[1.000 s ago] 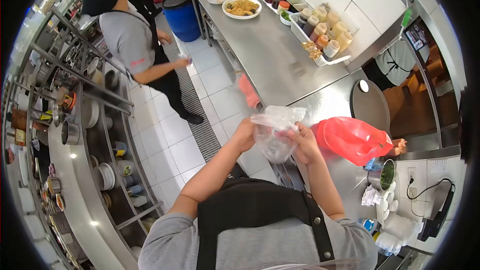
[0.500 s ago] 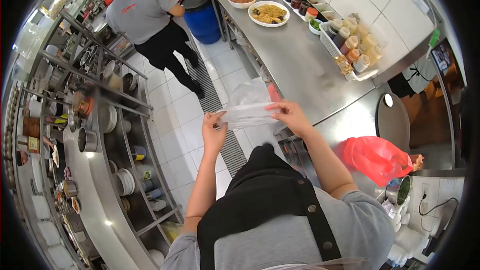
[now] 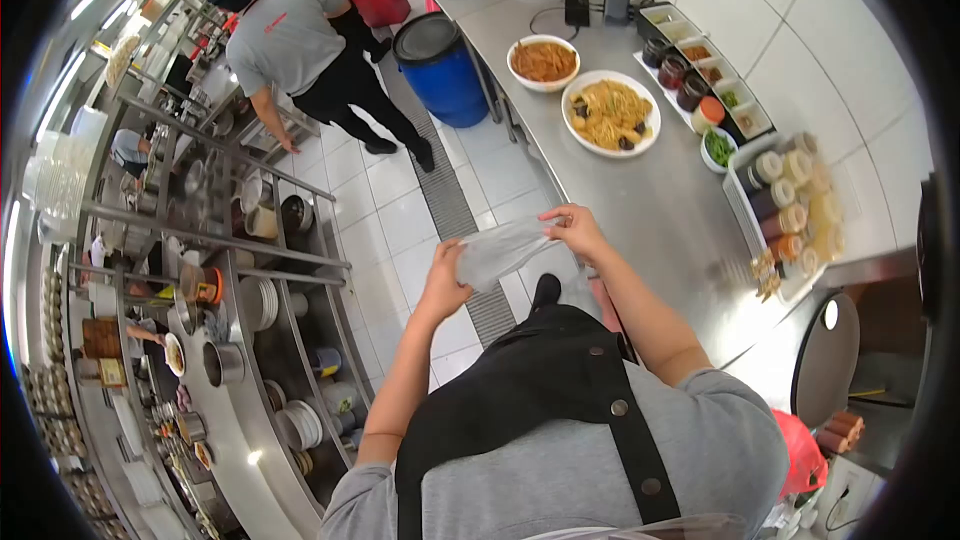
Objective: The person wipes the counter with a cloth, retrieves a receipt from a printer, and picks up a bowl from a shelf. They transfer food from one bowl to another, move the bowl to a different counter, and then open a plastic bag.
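Observation:
Between my two hands stretches a clear plastic bag (image 3: 503,250), held in the air over the tiled floor. My left hand (image 3: 446,282) grips its left end, with the fingers partly hidden. At the other end, the thumb and fingers of my right hand (image 3: 577,233) pinch the bag's edge. The bag slants upward toward the right. Beyond my right hand, on the steel counter, are a white plate of noodles (image 3: 611,114) and a white bowl of orange-brown food (image 3: 543,63).
The steel counter (image 3: 640,202) runs along my right, bearing a basket of sauce bottles (image 3: 790,210) and condiment trays (image 3: 705,65). A co-worker (image 3: 300,50) walks ahead near a blue barrel (image 3: 445,75). Shelves with plates (image 3: 300,427) line my left. A red bag (image 3: 800,452) sits at lower right.
My view has moved forward along the counter, so the noodles and bowl appear closer. The bag now slants more and looks more bunched between my hands. The co-worker's arm has swung down.

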Demonstrator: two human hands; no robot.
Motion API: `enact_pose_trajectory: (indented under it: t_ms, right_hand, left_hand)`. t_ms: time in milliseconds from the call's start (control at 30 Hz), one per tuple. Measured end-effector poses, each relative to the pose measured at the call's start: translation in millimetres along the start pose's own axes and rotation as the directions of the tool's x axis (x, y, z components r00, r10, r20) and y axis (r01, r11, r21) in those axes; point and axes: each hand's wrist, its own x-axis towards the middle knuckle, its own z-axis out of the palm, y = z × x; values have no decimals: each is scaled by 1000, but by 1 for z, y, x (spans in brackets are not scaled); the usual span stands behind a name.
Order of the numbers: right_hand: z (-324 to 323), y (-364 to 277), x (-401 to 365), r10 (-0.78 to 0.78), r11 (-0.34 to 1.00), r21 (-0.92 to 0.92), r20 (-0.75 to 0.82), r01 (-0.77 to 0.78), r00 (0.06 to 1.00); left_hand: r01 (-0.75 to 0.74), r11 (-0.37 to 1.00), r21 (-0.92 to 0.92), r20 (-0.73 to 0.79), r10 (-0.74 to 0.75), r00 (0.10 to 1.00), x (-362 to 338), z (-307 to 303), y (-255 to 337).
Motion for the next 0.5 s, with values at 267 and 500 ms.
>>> enact_pose_trajectory:
  t_ms: [267, 500]
  right_hand:
    - [-4, -77, 157, -120, 991, 44, -142, 127, 983]
    - [6, -90, 257, 328, 362, 930, -185, 58, 926]
  left_hand:
    - [37, 944, 328, -273, 57, 960, 211, -128, -52]
    - [-283, 863, 418, -254, 411, 876, 419, -135, 26]
